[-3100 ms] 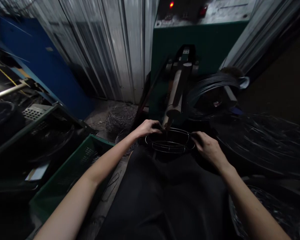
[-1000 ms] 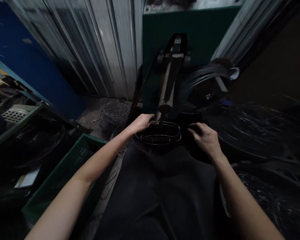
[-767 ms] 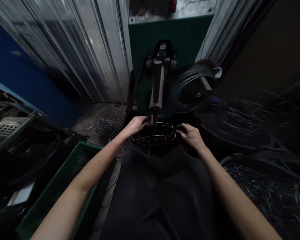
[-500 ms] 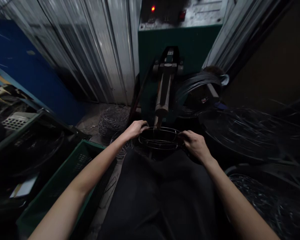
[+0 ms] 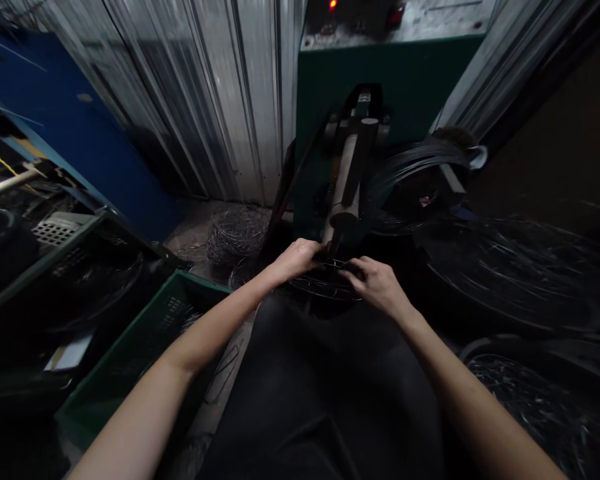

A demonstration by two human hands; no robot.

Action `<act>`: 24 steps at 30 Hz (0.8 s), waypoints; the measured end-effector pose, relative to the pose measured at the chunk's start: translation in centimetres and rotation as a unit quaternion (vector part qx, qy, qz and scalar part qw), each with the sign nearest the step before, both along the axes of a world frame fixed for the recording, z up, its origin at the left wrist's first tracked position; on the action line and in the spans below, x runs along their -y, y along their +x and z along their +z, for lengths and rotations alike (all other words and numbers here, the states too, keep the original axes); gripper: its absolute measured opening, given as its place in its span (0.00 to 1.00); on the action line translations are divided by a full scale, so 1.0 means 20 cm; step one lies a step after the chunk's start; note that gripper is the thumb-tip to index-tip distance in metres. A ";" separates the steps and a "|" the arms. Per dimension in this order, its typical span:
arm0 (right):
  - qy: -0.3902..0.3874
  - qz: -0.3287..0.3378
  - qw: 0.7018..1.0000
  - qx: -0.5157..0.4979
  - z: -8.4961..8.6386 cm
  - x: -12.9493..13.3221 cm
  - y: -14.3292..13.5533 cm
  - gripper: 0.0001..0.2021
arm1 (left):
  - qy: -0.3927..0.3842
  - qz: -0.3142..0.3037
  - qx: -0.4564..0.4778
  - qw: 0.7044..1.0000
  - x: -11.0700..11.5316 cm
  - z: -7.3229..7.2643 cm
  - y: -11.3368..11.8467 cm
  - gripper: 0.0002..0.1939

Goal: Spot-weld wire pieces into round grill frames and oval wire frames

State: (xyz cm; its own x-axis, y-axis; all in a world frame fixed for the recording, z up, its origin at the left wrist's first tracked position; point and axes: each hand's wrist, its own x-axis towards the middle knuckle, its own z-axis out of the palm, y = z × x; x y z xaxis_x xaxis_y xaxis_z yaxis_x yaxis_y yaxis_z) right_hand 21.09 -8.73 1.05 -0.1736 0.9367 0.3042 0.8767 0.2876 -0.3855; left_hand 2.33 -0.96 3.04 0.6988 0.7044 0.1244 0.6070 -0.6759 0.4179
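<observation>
Below the arms of a green machine (image 5: 344,180), which looks like a spot welder, I hold a round frame of thin wire rings (image 5: 325,291). My left hand (image 5: 300,259) pinches the frame's far left side, close beside the lower metal tip. My right hand (image 5: 376,279) is closed on its right side, with dark fingertips near the same tip. A short stretch of thin wire shows between the two hands. Much of the frame is dark or covered by my fingers. Under it lies a black apron (image 5: 325,380) over my lap.
A green plastic crate (image 5: 105,367) stands at my left, with tangled wire (image 5: 237,233) on the floor beyond it. To the right are a wire coil (image 5: 425,160), a dark round container with loose wires (image 5: 510,267) and a tub of small metal pieces (image 5: 530,407). Corrugated metal wall (image 5: 220,100) rises behind.
My hands have moved closer together along the wire frame, toward the machine's lower tip. The view has shifted slightly to the left, so the machine appears further right.
</observation>
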 end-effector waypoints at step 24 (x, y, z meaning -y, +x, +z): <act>0.050 -0.004 0.999 -0.018 -0.01 -0.17 0.03 0.08 | -0.071 0.020 0.036 0.997 -0.08 0.05 -0.02 0.13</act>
State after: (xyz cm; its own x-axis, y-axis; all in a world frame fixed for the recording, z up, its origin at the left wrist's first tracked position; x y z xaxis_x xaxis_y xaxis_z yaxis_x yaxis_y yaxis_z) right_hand 21.75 -5.42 0.93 -0.1525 0.9024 0.4029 0.8655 0.3187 -0.3863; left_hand 1.86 0.63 4.09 0.6621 0.7462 0.0694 0.5980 -0.5819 0.5512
